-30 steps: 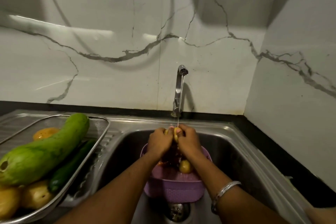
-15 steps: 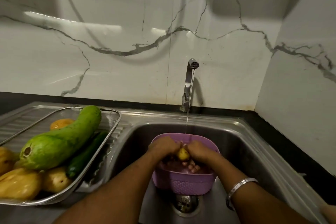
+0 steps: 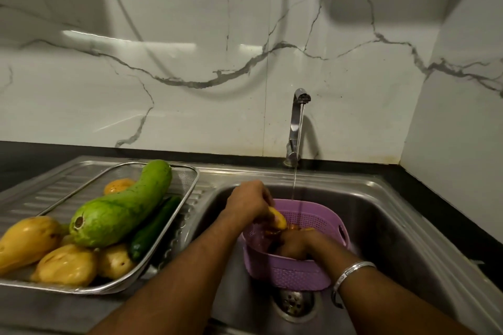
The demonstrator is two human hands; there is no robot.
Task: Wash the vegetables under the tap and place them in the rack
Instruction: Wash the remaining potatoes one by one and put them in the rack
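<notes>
Vegetables lie in two places: washed ones are piled in the metal rack [image 3: 187, 179] on the draining board at the sink's left side, and unwashed ones sit in the purple basket [image 3: 296, 272] standing in the sink [image 3: 402, 247] over the drain [image 3: 295, 303]. In the rack, a long green gourd [image 3: 119, 207] lies slantwise across the pile, a dark cucumber [image 3: 155, 228] beside it toward the rack's right rim, and yellow vegetables [image 3: 65, 264] fill the near left corner. The rack's far end shows bare mesh. To the right of the basket the sink floor is bare steel as far as the right wall.

A thin stream runs from the tap [image 3: 296, 122] at the sink's back edge and falls into the far side of the basket. The left hand [image 3: 249, 202] is above the basket's left rim, fingers curled round a small yellow vegetable [image 3: 277, 219]. The right hand [image 3: 295, 246] is down inside the basket among the pieces, fingers bent under; whether it grips anything cannot be told. A silver bangle [image 3: 353, 270] circles the right wrist.
</notes>
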